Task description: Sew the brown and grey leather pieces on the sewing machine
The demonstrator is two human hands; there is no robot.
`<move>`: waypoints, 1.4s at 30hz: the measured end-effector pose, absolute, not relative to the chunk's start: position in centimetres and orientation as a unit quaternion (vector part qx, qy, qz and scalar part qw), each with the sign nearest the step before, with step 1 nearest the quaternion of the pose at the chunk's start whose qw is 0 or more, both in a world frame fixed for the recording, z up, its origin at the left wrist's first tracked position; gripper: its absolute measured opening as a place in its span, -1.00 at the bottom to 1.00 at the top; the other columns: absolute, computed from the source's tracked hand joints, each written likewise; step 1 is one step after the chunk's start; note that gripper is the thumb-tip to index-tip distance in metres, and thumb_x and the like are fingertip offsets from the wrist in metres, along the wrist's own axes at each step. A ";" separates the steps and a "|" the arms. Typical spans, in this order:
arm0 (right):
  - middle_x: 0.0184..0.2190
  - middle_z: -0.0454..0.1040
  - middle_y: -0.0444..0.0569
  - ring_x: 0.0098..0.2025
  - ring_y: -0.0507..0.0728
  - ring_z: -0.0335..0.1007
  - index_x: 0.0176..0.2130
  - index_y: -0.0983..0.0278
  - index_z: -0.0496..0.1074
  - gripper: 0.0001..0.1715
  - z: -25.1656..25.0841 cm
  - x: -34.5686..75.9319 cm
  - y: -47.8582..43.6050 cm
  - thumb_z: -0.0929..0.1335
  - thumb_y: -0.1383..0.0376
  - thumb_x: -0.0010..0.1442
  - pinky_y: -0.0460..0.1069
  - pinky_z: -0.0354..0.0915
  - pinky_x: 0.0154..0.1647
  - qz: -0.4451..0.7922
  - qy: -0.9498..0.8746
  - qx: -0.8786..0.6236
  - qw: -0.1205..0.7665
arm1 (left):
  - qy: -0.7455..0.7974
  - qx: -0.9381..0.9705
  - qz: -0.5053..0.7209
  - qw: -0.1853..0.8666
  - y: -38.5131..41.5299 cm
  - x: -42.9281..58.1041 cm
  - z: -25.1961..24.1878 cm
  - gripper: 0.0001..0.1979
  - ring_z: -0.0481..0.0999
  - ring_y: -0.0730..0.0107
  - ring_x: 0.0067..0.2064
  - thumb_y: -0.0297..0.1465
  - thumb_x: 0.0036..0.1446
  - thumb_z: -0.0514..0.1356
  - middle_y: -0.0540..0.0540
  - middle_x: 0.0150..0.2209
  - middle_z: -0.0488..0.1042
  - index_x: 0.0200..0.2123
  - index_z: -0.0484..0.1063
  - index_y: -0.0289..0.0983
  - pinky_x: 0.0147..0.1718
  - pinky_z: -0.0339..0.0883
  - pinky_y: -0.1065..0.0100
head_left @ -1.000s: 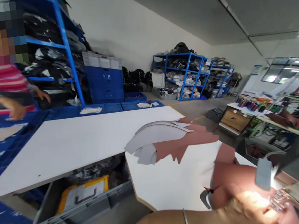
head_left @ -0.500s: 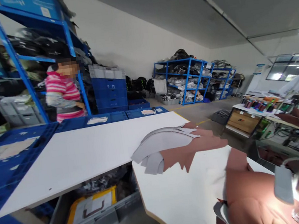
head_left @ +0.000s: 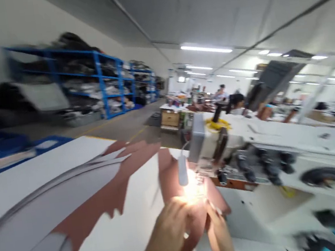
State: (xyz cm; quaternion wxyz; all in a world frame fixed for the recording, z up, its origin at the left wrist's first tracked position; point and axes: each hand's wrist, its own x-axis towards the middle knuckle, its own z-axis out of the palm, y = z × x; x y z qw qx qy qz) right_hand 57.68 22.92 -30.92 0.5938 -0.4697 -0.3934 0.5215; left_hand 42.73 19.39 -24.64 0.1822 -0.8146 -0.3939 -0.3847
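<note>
A reddish-brown fabric piece lies under the needle area of a white sewing machine, with a curved lower edge hanging toward me. My left hand rests on its left side, fingers bent and closed against it. At the right edge my right hand pinches the same piece between thumb and fingers. Both sets of fingertips are close to the bright spot of a small grey lamp. Glare and blur hide the needle, the presser foot and the exact finger contact.
Stacked grey and brown cut pieces spread over the white table to the left. Blue shelves with bagged goods stand behind. Yellow thread sits on the machine head. Other people and work tables are farther back.
My view has swung right, from the shelves and a co-worker in a striped top to the sewing machine. Both my hands now show, on the brown fabric piece.
</note>
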 end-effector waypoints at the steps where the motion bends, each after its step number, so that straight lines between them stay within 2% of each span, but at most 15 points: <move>1: -0.16 0.52 0.10 0.00 0.32 0.40 -0.20 0.32 0.57 -0.33 -30.5 57.7 23.0 0.49 -0.19 -0.01 0.10 0.39 -0.01 0.544 -0.359 -0.450 0.610 | -0.400 -0.801 -0.415 0.163 20.0 41.8 -24.6 -0.55 0.48 0.27 -0.03 -0.65 0.25 -0.14 -0.16 -0.10 0.52 0.00 0.43 -0.25 -0.05 0.46 0.22; 3: -0.11 0.51 0.12 0.04 0.32 0.38 -0.24 0.34 0.58 -0.36 -29.3 57.4 23.4 0.55 -0.11 -0.09 0.07 0.38 0.02 0.588 -0.312 -0.405 0.627 | -0.378 -0.808 -0.422 0.159 21.6 40.2 -24.6 -0.48 0.39 0.22 0.14 -0.66 0.21 -0.13 -0.13 0.05 0.48 0.13 0.35 -0.27 0.14 0.31 0.13; 5: -0.06 0.49 0.13 0.06 0.31 0.37 -0.24 0.36 0.59 -0.40 -28.0 57.1 23.6 0.59 -0.04 -0.11 0.04 0.37 0.03 0.614 -0.284 -0.366 0.640 | -0.339 -0.848 -0.363 0.185 23.1 39.3 -24.7 -0.42 0.32 0.16 0.22 -0.67 0.17 -0.12 -0.14 0.17 0.42 0.22 0.27 -0.28 0.19 0.23 0.07; 9: 0.00 0.46 0.10 0.09 0.30 0.36 -0.03 0.34 0.54 -0.29 -26.5 56.8 23.9 0.62 0.09 -0.14 0.03 0.39 0.03 0.648 -0.224 -0.330 0.649 | -0.274 -0.908 -0.236 0.213 26.4 39.0 -25.2 -0.39 0.29 0.10 0.27 -0.65 0.18 -0.06 -0.19 0.27 0.31 0.31 0.12 -0.34 0.08 0.36 0.14; 13: -0.05 0.49 0.12 0.06 0.30 0.39 -0.05 0.39 0.54 -0.27 -26.1 56.1 24.1 0.63 0.11 -0.18 0.02 0.40 0.01 0.648 -0.197 -0.352 0.646 | -0.197 -0.920 -0.277 0.193 29.4 39.1 -26.4 -0.48 0.41 0.17 0.19 -0.65 0.21 -0.01 -0.23 0.17 0.42 0.23 0.21 -0.34 -0.05 0.47 0.25; 16: -0.09 0.51 0.15 -0.02 0.33 0.43 -0.13 0.42 0.57 -0.31 -26.1 55.6 24.2 0.61 0.08 -0.20 0.04 0.44 -0.08 0.642 -0.193 -0.371 0.643 | -0.184 -0.905 -0.352 0.151 30.3 39.8 -27.1 -0.59 0.44 0.18 0.14 -0.64 0.24 -0.04 -0.24 0.07 0.49 0.12 0.31 -0.36 0.01 0.45 0.21; 19: -0.12 0.52 0.16 -0.06 0.32 0.44 -0.18 0.44 0.59 -0.35 -26.4 55.7 24.1 0.59 0.08 -0.20 0.04 0.44 -0.11 0.646 -0.190 -0.367 0.642 | -0.194 -0.903 -0.365 0.117 29.8 40.8 -26.3 -0.62 0.51 0.23 0.00 -0.64 0.25 -0.10 -0.20 -0.02 0.53 0.02 0.38 -0.35 0.01 0.44 0.17; 24: -0.07 0.50 0.12 -0.04 0.28 0.43 -0.16 0.40 0.58 -0.36 -27.1 57.1 24.1 0.62 0.17 -0.24 0.00 0.44 -0.13 0.658 -0.205 -0.335 0.642 | -0.172 -0.906 -0.334 0.197 27.7 41.9 -24.2 -0.56 0.52 0.26 -0.15 -0.73 0.08 -0.10 -0.19 -0.13 0.56 -0.09 0.44 -0.37 -0.10 0.48 0.19; 27: -0.10 0.51 0.13 -0.08 0.28 0.45 -0.18 0.39 0.59 -0.35 -27.0 57.8 24.1 0.65 0.19 -0.28 0.01 0.45 -0.16 0.668 -0.205 -0.350 0.624 | -0.206 -0.890 -0.346 0.213 26.5 42.3 -24.1 -0.52 0.51 0.25 -0.10 -0.73 0.05 -0.08 -0.20 -0.15 0.55 -0.04 0.43 -0.38 -0.01 0.44 0.17; 30: -0.08 0.51 0.10 -0.04 0.28 0.45 -0.18 0.36 0.59 -0.39 -26.8 58.1 24.1 0.65 0.21 -0.27 0.02 0.45 -0.10 0.668 -0.214 -0.335 0.629 | -0.223 -0.886 -0.353 0.202 26.0 42.5 -24.6 -0.51 0.50 0.20 -0.06 -0.71 0.03 -0.07 -0.22 -0.13 0.54 -0.02 0.44 -0.40 0.02 0.41 0.14; 34: -0.11 0.52 0.10 -0.01 0.29 0.43 -0.17 0.37 0.59 -0.37 -27.0 58.4 24.4 0.65 0.24 -0.28 0.03 0.43 -0.03 0.660 -0.220 -0.356 0.624 | -0.229 -0.889 -0.343 0.198 26.5 42.6 -25.5 -0.55 0.49 0.23 -0.20 -0.71 0.06 -0.06 -0.21 -0.10 0.53 -0.05 0.43 -0.36 -0.17 0.43 0.19; 39: -0.15 0.54 0.10 0.06 0.30 0.39 -0.26 0.39 0.61 -0.45 -27.4 59.1 25.0 0.63 0.20 -0.27 0.06 0.37 0.09 0.638 -0.258 -0.398 0.606 | -0.223 -0.866 -0.353 0.275 27.6 43.3 -25.6 -0.77 0.47 0.33 -0.34 -0.63 0.23 -0.01 -0.16 -0.26 0.54 -0.24 0.42 -0.33 -0.28 0.42 0.27; 42: -0.15 0.54 0.10 0.07 0.31 0.39 -0.26 0.39 0.61 -0.45 -27.3 58.9 25.0 0.63 0.20 -0.29 0.07 0.34 0.14 0.639 -0.256 -0.394 0.609 | -0.198 -0.848 -0.374 0.318 28.1 43.4 -25.1 -0.78 0.46 0.37 -0.37 -0.61 0.26 0.00 -0.11 -0.32 0.54 -0.31 0.41 -0.30 -0.31 0.44 0.30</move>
